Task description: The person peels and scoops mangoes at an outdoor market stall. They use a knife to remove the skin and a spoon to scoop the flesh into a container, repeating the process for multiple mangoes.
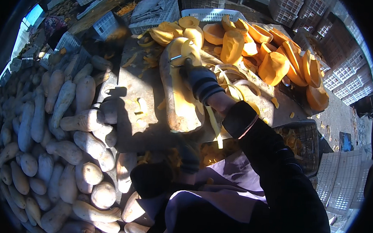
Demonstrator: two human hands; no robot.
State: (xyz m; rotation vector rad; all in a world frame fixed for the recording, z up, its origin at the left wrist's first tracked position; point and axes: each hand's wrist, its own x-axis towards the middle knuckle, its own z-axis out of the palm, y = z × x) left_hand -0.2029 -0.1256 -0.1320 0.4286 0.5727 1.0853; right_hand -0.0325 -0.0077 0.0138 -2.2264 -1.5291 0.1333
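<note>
A long butternut-type squash (182, 106) lies lengthwise on the board, its upper side partly peeled to orange. My right hand (190, 73), in a dark glove with a striped cuff, is closed round a peeler whose metal blade (176, 57) rests across the squash's far part. A curl of peel (188, 47) stands by the blade. My left hand (187, 150), also gloved, is in deep shadow at the squash's near end; its fingers are hard to make out. Long peel strips (233, 84) lie right of my right hand.
Peeled squash pieces (274, 69), several hollowed, crowd the board's (131, 81) far right. Unpeeled squashes (66, 150) are heaped at left. A dark crate (312, 146) of peelings stands at right. White plastic crates (212, 14) stand beyond the board, and a person (54, 28) is at far left.
</note>
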